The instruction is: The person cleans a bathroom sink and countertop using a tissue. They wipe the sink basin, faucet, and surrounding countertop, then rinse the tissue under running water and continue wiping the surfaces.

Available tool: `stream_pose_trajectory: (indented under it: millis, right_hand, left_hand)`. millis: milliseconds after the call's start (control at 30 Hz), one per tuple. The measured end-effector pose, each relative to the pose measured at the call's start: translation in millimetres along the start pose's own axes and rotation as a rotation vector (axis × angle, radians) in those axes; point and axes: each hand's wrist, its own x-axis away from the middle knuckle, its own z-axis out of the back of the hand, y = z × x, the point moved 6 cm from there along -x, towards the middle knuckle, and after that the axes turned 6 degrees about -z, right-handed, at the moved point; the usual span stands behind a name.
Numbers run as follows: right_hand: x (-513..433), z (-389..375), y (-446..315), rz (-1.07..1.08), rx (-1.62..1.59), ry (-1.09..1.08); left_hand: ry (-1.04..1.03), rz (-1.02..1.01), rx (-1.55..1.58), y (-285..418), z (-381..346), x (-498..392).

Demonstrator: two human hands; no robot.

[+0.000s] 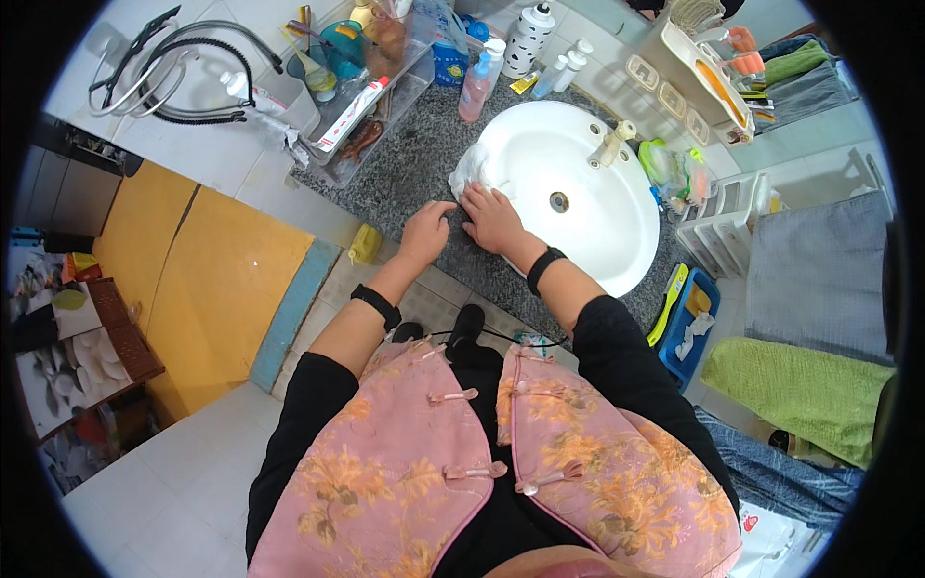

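Observation:
Under my right hand (493, 219) lies a crumpled white cloth (473, 170) on the left rim of the white oval sink (600, 231); the fingers press on its near edge. My left hand (428, 230) is just left of it, above the speckled granite counter (405, 170), fingers bent and one finger pointing at the other hand, with nothing seen in it. A cream faucet (611, 144) stands at the sink's back right, and the metal drain (559, 202) shows in the bare basin. What the right palm covers is hidden.
A pink pump bottle (475, 90) and a spotted white bottle (529, 40) stand behind the sink. A clear plastic tray (354, 162) with a toothpaste tube (354, 114) is at the back left. Right of the sink are a blue tray (694, 289), a yellow-green brush (668, 303) and white drawers (723, 231).

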Motion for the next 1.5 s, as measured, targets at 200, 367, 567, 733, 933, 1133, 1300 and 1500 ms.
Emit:
stream_pose_trajectory:
  millis: [200, 367, 567, 733, 933, 1133, 1300, 1500]
  right_hand:
    - [59.6, -1.0, -24.1, -0.022, -0.045, -0.068]
    - [92.4, 16.7, -6.1, -0.151, -0.576, 0.131]
    - [169.3, 35.6, 32.6, -0.491, -0.694, 0.402]
    - [230.6, 29.2, 44.5, -0.683, -0.846, 0.406]
    - [263.5, 5.6, 45.7, -0.851, -1.017, 0.361]
    - [270.9, 8.8, 39.5, -0.805, -0.956, 0.311]
    - [263.6, 12.3, 40.2, -0.823, -1.002, 0.327]
    - [226.7, 17.7, 25.5, -0.716, -0.964, 0.299]
  left_hand:
    - [-0.010, -0.102, 0.038, 18.7, -23.3, 16.2]
    - [-0.146, -0.102, 0.010, 35.5, -56.2, 12.5]
    - [-0.089, -0.239, -0.562, 57.8, -78.8, 14.4]
    - [-0.209, -0.199, -0.702, 23.1, -64.2, -39.4]
    - [-0.528, -0.051, -0.628, 1.6, -59.3, -117.7]
    - [-0.453, -0.105, -0.654, -12.6, -77.1, -141.9]
    - [-0.394, -0.204, -0.632, -13.9, -82.7, -96.2]
    - [-0.338, -0.375, -0.637, 21.0, -84.2, 14.4]
